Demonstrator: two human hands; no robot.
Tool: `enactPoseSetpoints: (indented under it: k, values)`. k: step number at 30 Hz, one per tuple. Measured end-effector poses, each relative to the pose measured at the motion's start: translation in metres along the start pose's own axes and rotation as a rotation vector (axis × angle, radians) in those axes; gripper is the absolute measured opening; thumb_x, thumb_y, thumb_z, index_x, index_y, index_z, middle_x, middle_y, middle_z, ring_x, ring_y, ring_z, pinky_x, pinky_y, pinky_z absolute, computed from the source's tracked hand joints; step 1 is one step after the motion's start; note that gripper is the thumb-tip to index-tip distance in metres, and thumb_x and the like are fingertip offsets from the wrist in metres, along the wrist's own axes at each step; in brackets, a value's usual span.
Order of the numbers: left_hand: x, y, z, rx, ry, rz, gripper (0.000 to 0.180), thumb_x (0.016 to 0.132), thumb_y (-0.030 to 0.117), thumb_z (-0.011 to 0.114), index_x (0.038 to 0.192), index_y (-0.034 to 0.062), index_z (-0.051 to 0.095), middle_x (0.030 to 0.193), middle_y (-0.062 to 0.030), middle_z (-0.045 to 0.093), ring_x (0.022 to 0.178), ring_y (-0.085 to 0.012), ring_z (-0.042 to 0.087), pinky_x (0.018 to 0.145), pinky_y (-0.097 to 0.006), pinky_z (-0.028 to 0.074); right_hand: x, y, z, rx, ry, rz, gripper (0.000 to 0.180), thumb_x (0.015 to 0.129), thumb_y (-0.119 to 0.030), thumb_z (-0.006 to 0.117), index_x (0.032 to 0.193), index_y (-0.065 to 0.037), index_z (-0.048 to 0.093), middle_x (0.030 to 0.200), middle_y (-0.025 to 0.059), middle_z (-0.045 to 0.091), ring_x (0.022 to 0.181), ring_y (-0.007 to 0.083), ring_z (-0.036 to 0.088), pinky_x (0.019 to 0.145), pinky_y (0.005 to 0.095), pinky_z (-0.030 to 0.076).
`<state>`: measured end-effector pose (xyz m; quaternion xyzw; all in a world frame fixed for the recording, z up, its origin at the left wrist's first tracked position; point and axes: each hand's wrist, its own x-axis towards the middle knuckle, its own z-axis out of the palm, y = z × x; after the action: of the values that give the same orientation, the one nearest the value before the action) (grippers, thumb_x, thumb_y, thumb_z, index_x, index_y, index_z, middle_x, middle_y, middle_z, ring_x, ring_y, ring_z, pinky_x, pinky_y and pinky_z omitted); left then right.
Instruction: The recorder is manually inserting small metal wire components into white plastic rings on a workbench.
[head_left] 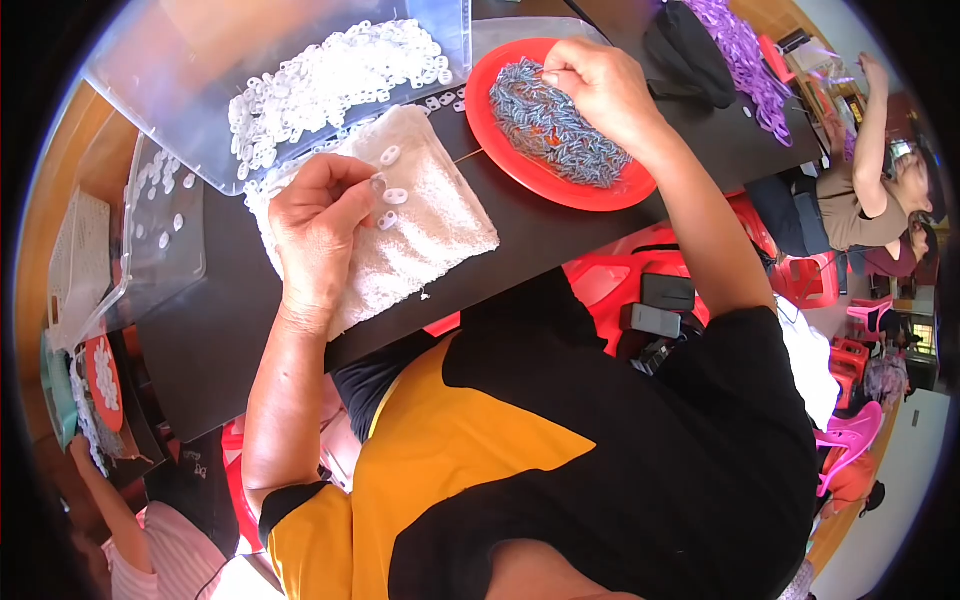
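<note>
My left hand (325, 215) is closed over a folded cream towel (440, 225), thumb and forefinger pinching a small clear-white plastic piece (378, 183). Beside those fingertips, several white oval pieces with two holes (396, 196) lie on the cloth. To the right, a round red plate (545, 190) carries a heap of small grey-blue screws (525, 110). My right hand (600, 85) is over that heap, its fingers pinched together at the far part of the screws. What they hold, if anything, is too small to make out.
A clear plastic bin (200, 140) behind the towel holds many white pieces (340, 80). A clear lid (165, 250) with loose pieces lies at left. Beyond the plate are a black bag (685, 55) and purple ribbons (740, 70). Other people sit on both sides.
</note>
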<state>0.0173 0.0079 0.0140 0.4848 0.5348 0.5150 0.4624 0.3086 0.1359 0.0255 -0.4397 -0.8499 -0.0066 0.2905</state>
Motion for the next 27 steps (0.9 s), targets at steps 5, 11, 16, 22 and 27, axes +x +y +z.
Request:
enactPoseSetpoints:
  k: [5,11,16,22,27]
  values:
    - [-0.001,0.005,0.007,-0.021,-0.010,-0.012,0.009,0.082,-0.002,0.064,0.091,-0.0013,0.066,0.075,-0.0007,0.062,0.064,-0.0040,0.051,0.057,-0.018,0.040,-0.010,-0.003,0.004,0.452,-0.113,0.143,0.005,0.086,-0.003,0.064,0.090,-0.001,0.064,0.081,0.0025,0.065,0.078,0.0117,0.061,0.071,0.0272,0.047]
    - [0.000,0.005,0.001,-0.066,-0.017,-0.018,0.009,0.081,0.000,0.065,0.090,-0.0017,0.065,0.072,-0.0011,0.061,0.061,-0.0049,0.052,0.054,-0.019,0.039,-0.007,-0.030,0.000,0.936,-0.194,0.370,0.009,0.087,-0.003,0.063,0.094,0.000,0.068,0.085,0.0048,0.066,0.079,0.0112,0.061,0.071,0.0230,0.044]
    - [0.003,0.004,0.000,-0.181,-0.045,-0.037,0.007,0.085,0.003,0.064,0.090,-0.0020,0.064,0.070,-0.0036,0.061,0.057,-0.0074,0.052,0.049,-0.020,0.036,0.000,-0.087,0.009,1.196,-0.180,0.395,0.008,0.086,-0.001,0.063,0.092,0.002,0.067,0.083,0.0057,0.066,0.074,0.0111,0.061,0.067,0.0212,0.044]
    - [0.008,0.001,-0.010,-0.367,-0.032,-0.050,0.012,0.088,0.002,0.062,0.098,-0.0053,0.059,0.083,-0.0100,0.064,0.064,-0.0139,0.059,0.052,-0.024,0.044,0.011,-0.147,0.037,1.302,-0.145,0.243,0.008,0.086,0.002,0.064,0.093,0.003,0.066,0.085,0.0051,0.066,0.077,0.0096,0.060,0.072,0.0237,0.048]
    - [0.011,-0.001,-0.016,-0.484,-0.016,-0.069,0.012,0.091,0.003,0.059,0.099,-0.0049,0.059,0.086,-0.0102,0.063,0.067,-0.0146,0.060,0.053,-0.025,0.045,0.014,-0.152,0.058,1.072,-0.056,0.129,0.007,0.088,0.000,0.063,0.095,0.001,0.066,0.085,0.0025,0.066,0.078,0.0081,0.060,0.072,0.0231,0.049]
